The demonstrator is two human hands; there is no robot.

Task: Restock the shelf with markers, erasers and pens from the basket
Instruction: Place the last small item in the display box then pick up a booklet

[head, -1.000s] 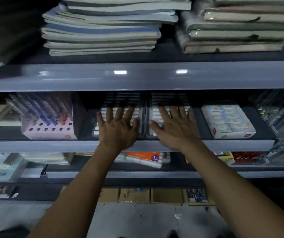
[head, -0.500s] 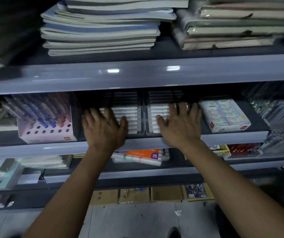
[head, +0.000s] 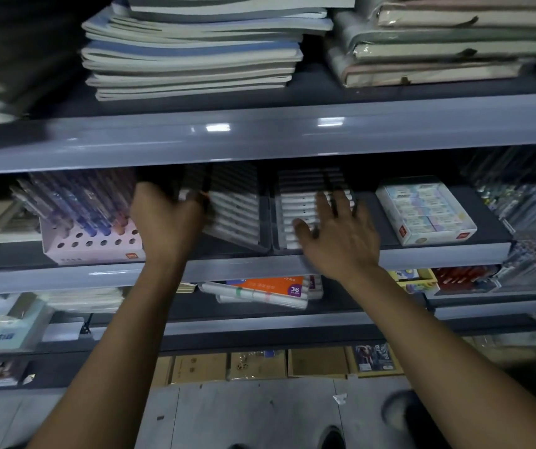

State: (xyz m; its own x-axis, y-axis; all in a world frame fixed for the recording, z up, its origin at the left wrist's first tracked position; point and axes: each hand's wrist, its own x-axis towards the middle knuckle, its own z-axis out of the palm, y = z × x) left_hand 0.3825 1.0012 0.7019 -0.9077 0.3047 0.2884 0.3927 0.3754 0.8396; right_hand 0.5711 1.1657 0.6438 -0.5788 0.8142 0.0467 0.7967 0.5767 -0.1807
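Two clear trays of white markers lie side by side on the middle shelf (head: 438, 257). The left marker tray (head: 237, 215) sits skewed, its near end swung right. My left hand (head: 166, 222) curls around that tray's left side, fingers behind it. My right hand (head: 337, 238) rests flat with fingers spread on the near end of the right marker tray (head: 305, 189). A white box of erasers (head: 425, 209) stands to the right of the trays. A pink display box of pens (head: 88, 228) stands to the left. The basket is out of view.
Stacks of notebooks (head: 192, 53) fill the shelf above, whose grey front lip (head: 260, 134) overhangs the trays. A 36-colour marker pack (head: 266, 288) lies on the shelf below. Hanging pen packs (head: 525, 202) crowd the right side. Cardboard boxes (head: 260, 364) line the floor.
My left hand slid left off the top of the left tray to grip its side, and that tray has swung askew. My right hand stays on the right tray.
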